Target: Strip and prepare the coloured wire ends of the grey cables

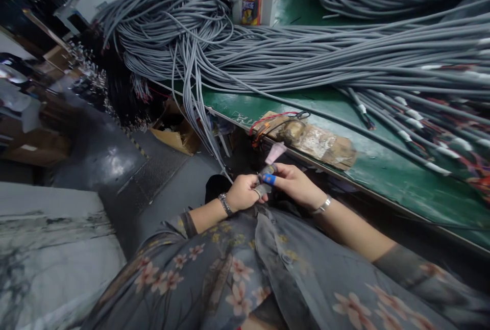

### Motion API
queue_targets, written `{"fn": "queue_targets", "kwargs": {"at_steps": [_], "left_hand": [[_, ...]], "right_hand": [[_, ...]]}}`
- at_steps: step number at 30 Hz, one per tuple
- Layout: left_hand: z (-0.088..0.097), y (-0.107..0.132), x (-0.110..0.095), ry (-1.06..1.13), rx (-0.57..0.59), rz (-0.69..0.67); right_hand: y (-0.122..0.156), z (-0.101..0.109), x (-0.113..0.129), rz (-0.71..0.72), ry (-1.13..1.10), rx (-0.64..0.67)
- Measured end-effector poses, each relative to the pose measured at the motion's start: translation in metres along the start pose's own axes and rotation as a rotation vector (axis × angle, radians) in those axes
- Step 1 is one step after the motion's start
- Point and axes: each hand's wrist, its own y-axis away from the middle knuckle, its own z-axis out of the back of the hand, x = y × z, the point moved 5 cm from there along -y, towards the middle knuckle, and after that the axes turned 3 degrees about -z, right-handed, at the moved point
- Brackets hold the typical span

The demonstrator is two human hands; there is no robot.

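The left hand [243,192] is curling tight around a gray cable [265,172] end, held just below the green surface [383,177]. The right hand [294,185], one finger wearing blue tape [269,179], is pinching the same end.

The person wears a loose grey blouse [237,279] with a print of pale pink flowers and some small yellow ones. Down the front runs a folded placket with a grey button [285,257]. The sleeves [413,274] are wide, of the same flowered cloth, and they end on the forearms. At the wrist of the left hand [242,193] there is a dark metal watchband [225,204]. At the wrist of the right hand [294,185] there is a thin silver bracelet [321,206]. One finger of the right hand is wrapped in blue tape [269,179].
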Motion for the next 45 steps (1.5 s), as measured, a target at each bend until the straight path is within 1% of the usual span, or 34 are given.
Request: {"fn": "queue_targets", "kwargs": {"at_steps": [1, 3, 5, 7, 9, 10, 12, 14, 15, 19, 21, 23, 26, 28, 30, 33, 37, 41, 45], "left_hand": [[0.000, -0.001, 0.001, -0.011, 0.023, 0.017], [0.002, -0.002, 0.001, -0.008, 0.007, 0.031], [0.006, -0.003, 0.000, 0.036, -0.070, 0.008], [0.010, -0.004, -0.002, 0.095, -0.161, -0.039], [0.011, -0.004, -0.004, 0.130, -0.219, -0.079], [0.011, -0.003, -0.004, 0.136, -0.230, -0.092], [0.011, -0.003, -0.006, 0.132, -0.224, -0.109], [0.010, -0.003, -0.008, 0.113, -0.180, -0.116], [0.009, -0.003, -0.008, 0.094, -0.141, -0.115], [0.003, -0.002, -0.007, -0.020, 0.075, -0.081], [0.002, -0.001, -0.004, -0.026, 0.108, -0.056], [0.002, 0.000, -0.002, 0.016, 0.080, -0.040], [0.005, 0.001, -0.003, 0.098, -0.006, -0.061], [0.007, 0.002, -0.005, 0.127, -0.056, -0.094], [0.007, 0.002, -0.007, 0.133, -0.070, -0.115], [0.006, 0.002, -0.006, 0.114, -0.057, -0.122], [0.003, 0.002, -0.003, 0.087, -0.048, -0.084], [0.004, 0.003, -0.004, 0.112, -0.056, -0.073], [0.005, 0.002, -0.003, 0.193, -0.080, -0.088]], "right_hand": [[0.001, 0.000, 0.001, 0.015, 0.033, -0.003], [0.003, 0.005, 0.002, 0.030, 0.046, -0.046], [0.005, 0.012, -0.002, -0.001, 0.003, -0.103], [0.006, 0.015, -0.008, -0.035, -0.036, -0.130], [0.008, 0.014, -0.009, -0.017, -0.033, -0.139], [0.008, 0.012, -0.009, 0.013, -0.020, -0.148], [0.008, 0.009, -0.006, 0.083, 0.008, -0.177], [0.008, 0.007, -0.005, 0.122, 0.026, -0.195], [0.007, 0.005, -0.005, 0.123, 0.031, -0.187], [0.005, 0.002, -0.006, 0.084, 0.060, -0.106], [0.005, 0.001, -0.005, 0.078, 0.083, -0.084], [0.005, 0.003, -0.004, 0.076, 0.067, -0.102], [0.004, 0.006, -0.008, 0.034, -0.056, -0.139], [0.004, 0.006, -0.014, -0.018, -0.160, -0.123], [0.004, 0.005, -0.017, -0.036, -0.205, -0.111], [0.005, 0.002, -0.012, 0.003, -0.117, -0.121], [0.004, -0.005, -0.002, 0.034, -0.013, -0.103], [0.002, -0.002, -0.003, 0.018, -0.008, -0.133], [0.003, 0.001, -0.010, 0.000, -0.071, -0.183]]}}
